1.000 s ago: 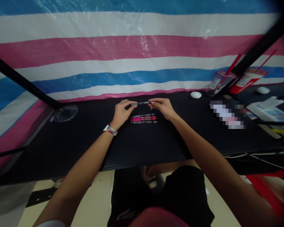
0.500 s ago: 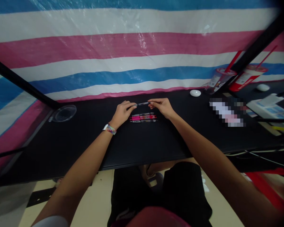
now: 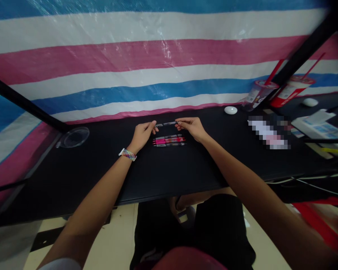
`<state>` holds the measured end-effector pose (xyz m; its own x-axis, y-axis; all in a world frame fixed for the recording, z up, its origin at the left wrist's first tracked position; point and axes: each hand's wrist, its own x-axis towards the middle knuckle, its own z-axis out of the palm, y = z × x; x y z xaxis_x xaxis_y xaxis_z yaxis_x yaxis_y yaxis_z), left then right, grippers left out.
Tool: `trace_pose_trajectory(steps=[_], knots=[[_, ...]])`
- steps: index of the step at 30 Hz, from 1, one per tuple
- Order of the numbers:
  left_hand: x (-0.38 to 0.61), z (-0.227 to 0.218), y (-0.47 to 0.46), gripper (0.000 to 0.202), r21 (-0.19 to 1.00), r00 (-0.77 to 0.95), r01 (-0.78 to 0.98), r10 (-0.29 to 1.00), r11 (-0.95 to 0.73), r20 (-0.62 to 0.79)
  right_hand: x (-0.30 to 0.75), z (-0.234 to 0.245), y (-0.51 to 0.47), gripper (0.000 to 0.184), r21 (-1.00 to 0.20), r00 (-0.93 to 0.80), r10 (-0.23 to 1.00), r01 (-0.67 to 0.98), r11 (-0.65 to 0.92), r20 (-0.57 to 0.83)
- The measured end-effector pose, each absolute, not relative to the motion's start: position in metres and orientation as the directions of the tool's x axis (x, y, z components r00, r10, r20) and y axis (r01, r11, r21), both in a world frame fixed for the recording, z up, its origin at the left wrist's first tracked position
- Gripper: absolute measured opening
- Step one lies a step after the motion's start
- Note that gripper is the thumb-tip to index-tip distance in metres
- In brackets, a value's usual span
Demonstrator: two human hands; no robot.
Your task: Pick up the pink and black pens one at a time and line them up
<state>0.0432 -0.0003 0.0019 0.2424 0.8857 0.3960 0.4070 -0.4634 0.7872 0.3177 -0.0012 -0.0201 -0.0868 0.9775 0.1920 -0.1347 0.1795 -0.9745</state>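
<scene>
Near the back of the black tabletop (image 3: 202, 165), a slim pen (image 3: 169, 123) with a dark and greyish barrel is held level between my two hands. My right hand (image 3: 192, 126) pinches its right end between thumb and fingers. The fingertips of my left hand (image 3: 143, 133), which wears a colourful wristband, are closed on the dark cap end (image 3: 159, 125) at the left. Whether the cap is fully apart from the barrel is too small to tell. Just below lies a row of several pens (image 3: 169, 141), some pink or red, some dark, side by side.
A clear round plastic lid (image 3: 74, 137) lies at the left. Towards the right are a white egg-shaped object (image 3: 230, 110), two drink cups with red straws, a blurred-out item (image 3: 269, 133) and a white box. Behind hangs a striped plastic sheet (image 3: 146, 56).
My left hand has moved a little left, so more of the pen's dark left end shows by its fingertips. My right hand stays nearly in place. The row of pens is unchanged.
</scene>
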Motion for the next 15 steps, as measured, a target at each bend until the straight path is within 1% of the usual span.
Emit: trace_pose_trajectory(steps=[1, 3, 4, 5, 7, 10, 12, 14, 15], knots=[[0.0432, 0.0020, 0.0000, 0.040, 0.797, 0.238, 0.393, 0.888, -0.458, 0.393, 0.3181, -0.0207, -0.0010, 0.038, -0.975, -0.083, 0.979, -0.142, 0.172, 0.185], [0.0435, 0.0019, 0.0004, 0.020, 0.809, 0.231, 0.354, 0.882, -0.469, 0.411, 0.3190, -0.0217, -0.0006, 0.038, -0.973, -0.069, 0.983, -0.166, 0.159, 0.173], [0.0435, 0.0018, 0.0007, 0.014, 0.809, 0.234, 0.344, 0.878, -0.476, 0.418, 0.3194, -0.0221, -0.0004, 0.037, -0.972, -0.065, 0.984, -0.178, 0.154, 0.168], [0.0435, 0.0015, 0.0011, 0.014, 0.807, 0.237, 0.344, 0.876, -0.480, 0.420, 0.3197, -0.0224, -0.0001, 0.037, -0.971, -0.065, 0.984, -0.186, 0.151, 0.165], [0.0433, 0.0002, 0.0023, 0.021, 0.805, 0.226, 0.352, 0.878, -0.477, 0.421, 0.3199, -0.0225, 0.0002, 0.035, -0.972, -0.070, 0.985, -0.184, 0.143, 0.158], [0.0427, -0.0028, 0.0047, 0.012, 0.813, 0.198, 0.322, 0.874, -0.485, 0.443, 0.3194, -0.0220, 0.0006, 0.033, -0.978, -0.053, 0.989, -0.164, 0.128, 0.138], [0.0424, -0.0045, 0.0059, 0.009, 0.809, 0.210, 0.325, 0.871, -0.490, 0.444, 0.3190, -0.0215, 0.0006, 0.032, -0.981, -0.042, 0.991, -0.157, 0.118, 0.126], [0.0423, -0.0053, 0.0065, 0.013, 0.809, 0.216, 0.329, 0.873, -0.487, 0.438, 0.3189, -0.0213, 0.0005, 0.030, -0.981, -0.041, 0.992, -0.160, 0.114, 0.122], [0.0423, -0.0053, 0.0066, 0.010, 0.813, 0.208, 0.320, 0.874, -0.486, 0.440, 0.3189, -0.0214, 0.0005, 0.029, -0.980, -0.041, 0.992, -0.165, 0.112, 0.120]])
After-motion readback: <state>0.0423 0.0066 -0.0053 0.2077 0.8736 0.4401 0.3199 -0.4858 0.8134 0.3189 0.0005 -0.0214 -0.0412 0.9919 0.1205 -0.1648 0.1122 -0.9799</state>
